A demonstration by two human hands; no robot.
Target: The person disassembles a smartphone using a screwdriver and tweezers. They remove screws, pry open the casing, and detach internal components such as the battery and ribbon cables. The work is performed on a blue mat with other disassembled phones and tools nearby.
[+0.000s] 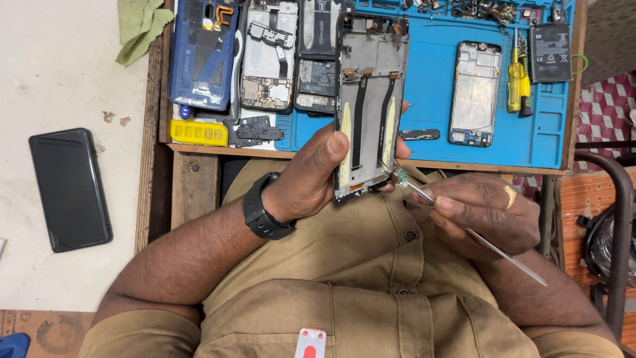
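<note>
Just then, the left hand (pixel 308 176) had its grip closed around an opened phone frame (pixel 368 106), held upright just in front of the blue mat (pixel 430 86) on the bench. The right hand (pixel 480 212) pinched tweezers (pixel 464 229), their tips touching the frame's lower corner.

Bright blue repair mat (pixel 430 99); yellow-handled screwdriver (pixel 515 79); dark blue phone back cover (pixel 202 56); yellow plastic block (pixel 198 132); pale green cloth (pixel 139 26); glossy black phone (pixel 69 189) on off-white floor; khaki shirt (pixel 344 285); black wristwatch (pixel 264 209); silver tweezers (pixel 477 238); red-and-white checked fabric (pixel 606 106).
</note>
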